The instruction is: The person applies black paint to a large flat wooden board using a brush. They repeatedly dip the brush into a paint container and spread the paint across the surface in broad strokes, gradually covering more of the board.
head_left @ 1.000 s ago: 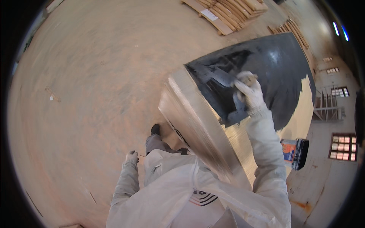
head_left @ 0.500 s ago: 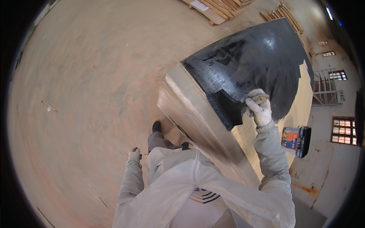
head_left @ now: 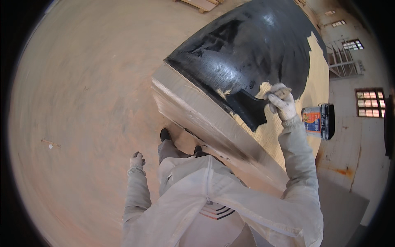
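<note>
My right hand [head_left: 282, 103], in a white glove stained dark, is closed around the handle of a wide flat paintbrush [head_left: 249, 111] covered in black. Its broad black end lies over the near part of a large stack of wooden boards [head_left: 197, 103], beside bare pale wood [head_left: 269, 138]. Wet-looking black coating [head_left: 251, 49] covers most of the top board. My left hand [head_left: 137, 160], also gloved, hangs low over the floor at my left side, empty, with its fingers loosely apart. A bucket [head_left: 314, 120], black-smeared with a coloured label, stands on the board right of my right hand.
A dusty concrete floor [head_left: 82, 103] stretches out to the left, with a small wooden scrap [head_left: 50, 144] on it. More timber [head_left: 201, 5] lies at the far edge. Along the right are a stained wall [head_left: 341, 152], barred windows [head_left: 370, 103] and a metal frame [head_left: 345, 61].
My view has shifted, and the stack appears farther left and higher. The brush has moved relative to the board, onto its bare wood near the edge. My right hand keeps its grip.
</note>
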A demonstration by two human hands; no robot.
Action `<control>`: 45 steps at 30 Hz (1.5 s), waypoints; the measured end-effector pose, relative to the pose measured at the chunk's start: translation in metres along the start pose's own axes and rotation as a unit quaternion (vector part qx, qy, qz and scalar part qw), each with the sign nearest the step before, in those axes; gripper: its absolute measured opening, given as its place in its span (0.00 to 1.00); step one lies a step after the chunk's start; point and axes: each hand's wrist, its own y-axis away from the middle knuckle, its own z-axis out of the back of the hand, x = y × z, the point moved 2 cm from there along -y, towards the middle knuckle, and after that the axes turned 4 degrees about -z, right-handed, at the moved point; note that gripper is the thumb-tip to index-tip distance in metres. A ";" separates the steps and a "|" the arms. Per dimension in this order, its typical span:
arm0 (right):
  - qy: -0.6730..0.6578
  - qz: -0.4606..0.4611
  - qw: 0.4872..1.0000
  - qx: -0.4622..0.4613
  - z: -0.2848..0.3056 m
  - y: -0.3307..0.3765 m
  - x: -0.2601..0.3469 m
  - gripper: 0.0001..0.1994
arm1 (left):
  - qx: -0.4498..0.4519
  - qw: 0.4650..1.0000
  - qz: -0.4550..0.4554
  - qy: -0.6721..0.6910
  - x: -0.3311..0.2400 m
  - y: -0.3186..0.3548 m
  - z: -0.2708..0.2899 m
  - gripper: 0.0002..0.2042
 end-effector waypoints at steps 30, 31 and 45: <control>-0.036 0.043 0.991 0.122 -0.051 -0.059 0.006 0.14 | -0.074 0.990 0.114 -0.042 0.251 0.253 -0.038 0.20; -0.031 0.035 0.988 0.146 -0.041 -0.052 0.004 0.14 | -0.084 0.991 0.099 -0.025 0.249 0.254 -0.040 0.20; 0.002 0.057 0.987 0.147 -0.089 -0.074 0.023 0.11 | -0.099 0.993 0.055 -0.010 0.203 0.238 -0.038 0.21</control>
